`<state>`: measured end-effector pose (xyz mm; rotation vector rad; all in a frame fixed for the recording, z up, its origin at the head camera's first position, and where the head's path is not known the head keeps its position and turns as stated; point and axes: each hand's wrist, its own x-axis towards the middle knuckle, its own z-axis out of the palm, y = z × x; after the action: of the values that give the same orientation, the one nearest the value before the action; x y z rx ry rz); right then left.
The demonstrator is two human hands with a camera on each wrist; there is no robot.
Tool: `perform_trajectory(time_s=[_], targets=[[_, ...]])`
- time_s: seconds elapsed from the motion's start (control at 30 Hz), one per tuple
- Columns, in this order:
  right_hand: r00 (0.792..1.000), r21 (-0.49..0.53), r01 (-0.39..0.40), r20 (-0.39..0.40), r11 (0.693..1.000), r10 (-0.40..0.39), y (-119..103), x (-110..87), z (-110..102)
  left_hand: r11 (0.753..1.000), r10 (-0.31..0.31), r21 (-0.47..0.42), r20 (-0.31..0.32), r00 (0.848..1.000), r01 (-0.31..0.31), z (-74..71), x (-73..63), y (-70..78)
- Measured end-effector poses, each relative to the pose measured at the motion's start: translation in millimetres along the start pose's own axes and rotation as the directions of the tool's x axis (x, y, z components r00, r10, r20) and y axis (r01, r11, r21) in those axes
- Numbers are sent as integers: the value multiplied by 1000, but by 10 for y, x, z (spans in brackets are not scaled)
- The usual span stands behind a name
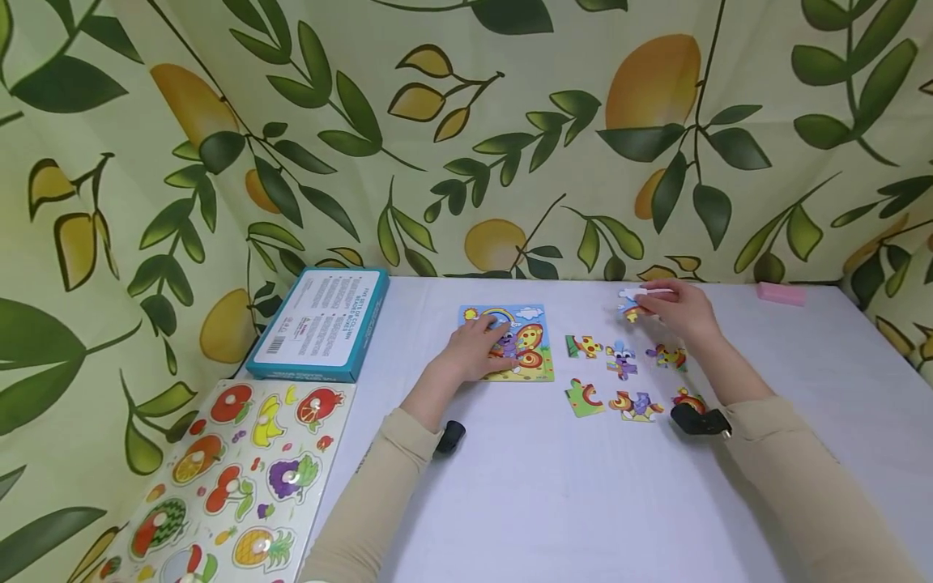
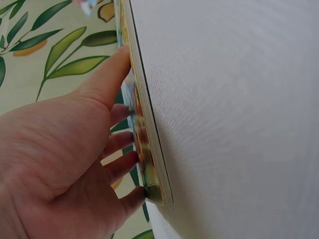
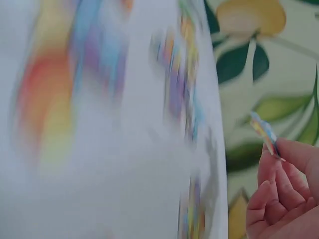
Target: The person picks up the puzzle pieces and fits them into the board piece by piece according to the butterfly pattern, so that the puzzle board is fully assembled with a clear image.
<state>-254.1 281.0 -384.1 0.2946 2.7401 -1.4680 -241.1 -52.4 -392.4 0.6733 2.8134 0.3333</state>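
My left hand (image 1: 472,350) rests with spread fingers on a square butterfly picture puzzle (image 1: 530,368). In the left wrist view the thumb and fingertips of that hand (image 2: 65,149) touch the face of the thin board (image 2: 141,124), seen almost edge-on. Near the back of the table, my right hand (image 1: 685,312) pinches a puzzle piece (image 1: 630,306) coloured blue, white and yellow. The right wrist view shows this piece (image 3: 264,133) between thumb and fingertips, off the table. Several loose pieces lie between the hands, among them a green one (image 1: 583,400) and a purple one (image 1: 622,362).
At the left lie a teal-edged box (image 1: 321,320) with printed text and a fruit peg board (image 1: 244,445). A pink block (image 1: 781,294) lies at the back right. Behind the white table (image 1: 510,502) hangs a leaf-patterned cloth (image 1: 408,202).
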Motion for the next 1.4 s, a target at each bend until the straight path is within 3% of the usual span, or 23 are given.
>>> perform_trajectory(time_s=[0.27,0.53,1.0,1.4], targets=[[993,182,-24,119,983,2,-407,49,573,1000,0,-5,-2,1000,0,-18,9,-1],[978,178,-28,210,984,-10,-574,143,961,1000,2,10,9,1000,-2,-20,30,16],[978,-21,70,196,997,-65,-588,204,1161,1000,25,8,-7,1000,-25,-18,-4,25],[981,-79,107,171,991,-92,-630,168,1198,1000,17,-4,-7,1000,-17,-6,-7,-3]])
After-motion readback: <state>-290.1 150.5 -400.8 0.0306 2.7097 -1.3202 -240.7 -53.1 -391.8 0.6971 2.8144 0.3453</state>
